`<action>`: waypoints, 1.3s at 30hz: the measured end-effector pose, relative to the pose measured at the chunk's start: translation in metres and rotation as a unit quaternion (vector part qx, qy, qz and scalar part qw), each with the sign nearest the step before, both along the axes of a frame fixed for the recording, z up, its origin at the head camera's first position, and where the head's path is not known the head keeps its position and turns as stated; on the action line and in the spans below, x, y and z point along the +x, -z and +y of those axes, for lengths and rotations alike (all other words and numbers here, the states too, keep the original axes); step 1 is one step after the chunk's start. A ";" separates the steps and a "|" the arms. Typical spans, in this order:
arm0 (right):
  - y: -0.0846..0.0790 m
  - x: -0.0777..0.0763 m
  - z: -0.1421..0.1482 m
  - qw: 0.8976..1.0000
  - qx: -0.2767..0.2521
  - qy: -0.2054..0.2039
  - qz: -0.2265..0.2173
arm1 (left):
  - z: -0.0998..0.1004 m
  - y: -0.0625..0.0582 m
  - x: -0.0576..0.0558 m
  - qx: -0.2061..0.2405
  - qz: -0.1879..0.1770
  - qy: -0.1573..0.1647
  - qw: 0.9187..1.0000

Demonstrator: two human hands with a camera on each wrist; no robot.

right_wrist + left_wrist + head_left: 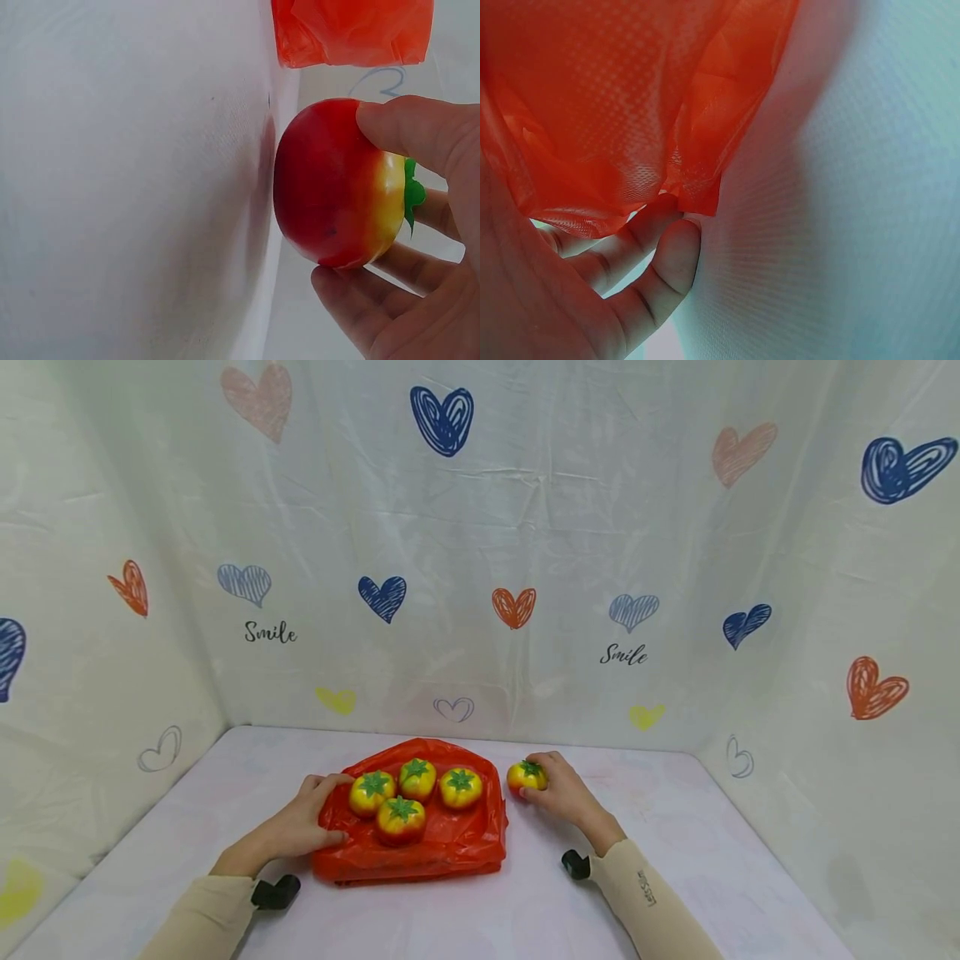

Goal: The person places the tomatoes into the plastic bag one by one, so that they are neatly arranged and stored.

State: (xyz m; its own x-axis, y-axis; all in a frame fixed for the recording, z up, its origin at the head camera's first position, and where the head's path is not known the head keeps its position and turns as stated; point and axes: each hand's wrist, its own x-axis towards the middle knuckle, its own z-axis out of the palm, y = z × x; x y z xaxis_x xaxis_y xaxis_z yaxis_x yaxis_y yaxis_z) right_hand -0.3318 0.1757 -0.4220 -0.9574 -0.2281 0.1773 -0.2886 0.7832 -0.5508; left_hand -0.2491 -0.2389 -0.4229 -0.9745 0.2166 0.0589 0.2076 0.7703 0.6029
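Observation:
A red plastic bag [472, 852] lies on the table with several red-and-yellow tomatoes with green tops, one of them at the front [401, 821], resting on it. My left hand [303, 818] holds the bag's left side, fingers at its back corner and thumb near the front. Close up in the left wrist view, the fingertips [676, 251] meet the bag's lower edge [697, 191]. To the right of the bag, my right hand [558, 789] grips another tomato [330, 187] between thumb and fingers. Its underside is at or just above the table; I cannot tell which.
The white table [637, 893] runs back to a hanging curtain [555, 552] printed with hearts, which also closes off both sides. Black straps [276, 892] show at both wrists, by the beige sleeves.

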 end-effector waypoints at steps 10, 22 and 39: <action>-0.004 0.005 -0.002 1.000 -0.001 -0.004 0.014 | 0.001 -0.001 0.002 0.003 -0.005 -0.001 1.000; -0.016 0.010 -0.004 0.998 -0.004 -0.021 0.051 | -0.001 -0.003 0.000 0.004 0.005 0.008 1.000; -0.031 0.022 -0.014 0.992 -0.012 -0.047 0.112 | -0.001 0.000 -0.001 0.002 0.013 0.009 1.000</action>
State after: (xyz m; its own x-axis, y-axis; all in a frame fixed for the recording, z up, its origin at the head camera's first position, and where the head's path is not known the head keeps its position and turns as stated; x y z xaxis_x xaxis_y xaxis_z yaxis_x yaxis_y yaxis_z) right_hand -0.3100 0.1621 -0.3911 -0.8678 -0.3075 0.3903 -0.4771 0.7351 -0.4817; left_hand -0.2503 -0.2401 -0.4231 -0.9684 0.2347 0.0847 0.2376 0.7635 0.6005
